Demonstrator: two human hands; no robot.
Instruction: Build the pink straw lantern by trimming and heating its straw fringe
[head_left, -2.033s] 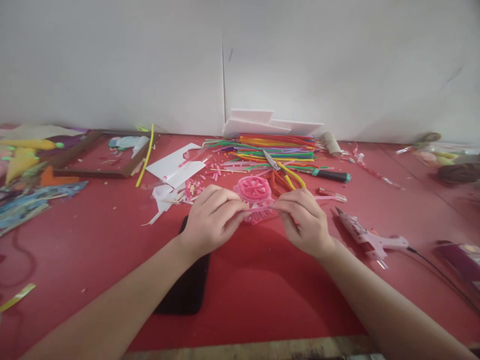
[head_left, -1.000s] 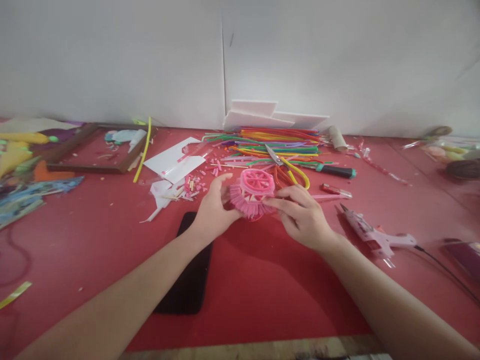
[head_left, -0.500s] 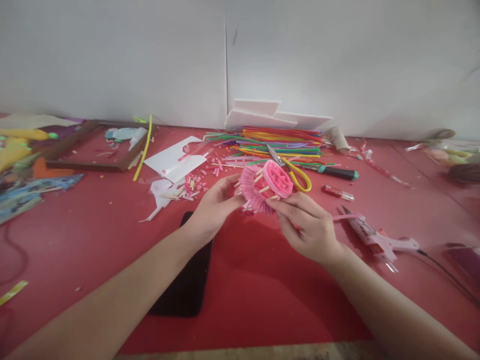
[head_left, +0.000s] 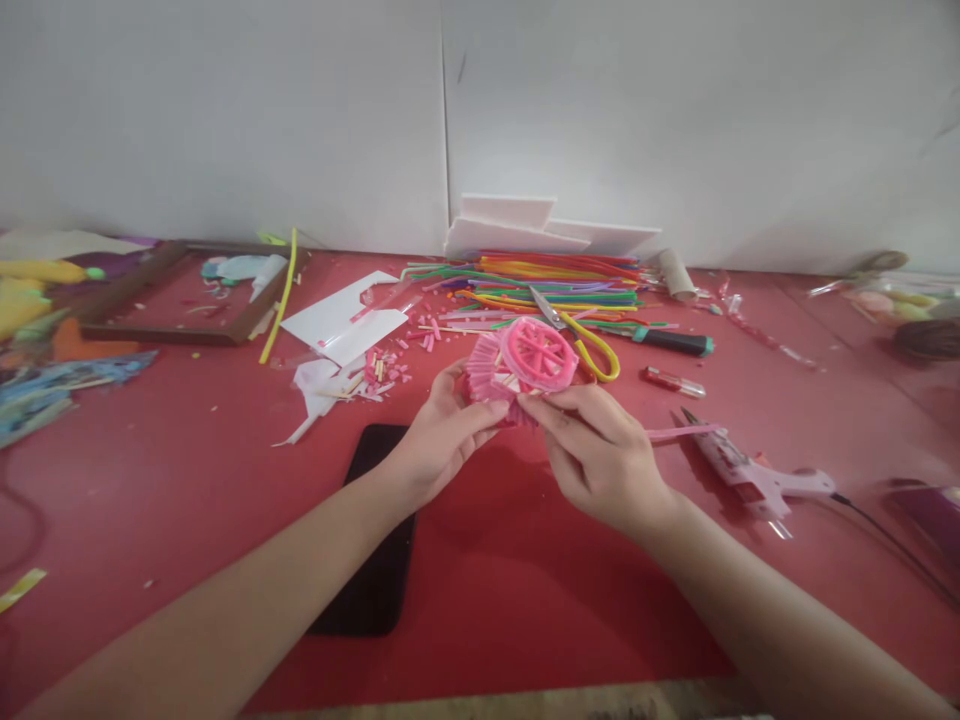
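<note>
Between both hands, above the table, is a pink wheel-shaped craft piece (head_left: 538,355) with a spoked round face and a frilled pink side. My left hand (head_left: 442,435) is closed on its left side, the thumb along the lower edge. My right hand (head_left: 607,450) pinches the lower edge near the middle, thumb and forefinger together. A pink strip (head_left: 671,433) sticks out to the right from behind my right hand; I cannot tell whether it is held. Yellow-handled scissors (head_left: 592,350) lie just behind the piece.
Colourful pipe cleaners (head_left: 555,280) lie at the back. A black phone (head_left: 367,570) rests beneath my left forearm. On the right are a glue gun (head_left: 757,480), a dark-handled tool (head_left: 675,341) and a red lighter (head_left: 673,382). Pink scraps (head_left: 382,370), white card (head_left: 337,325) and a brown frame (head_left: 165,330) are left.
The pink craft piece has turned so its spoked face shows more squarely. My left thumb has come round to the lower edge, close to my right fingertips.
</note>
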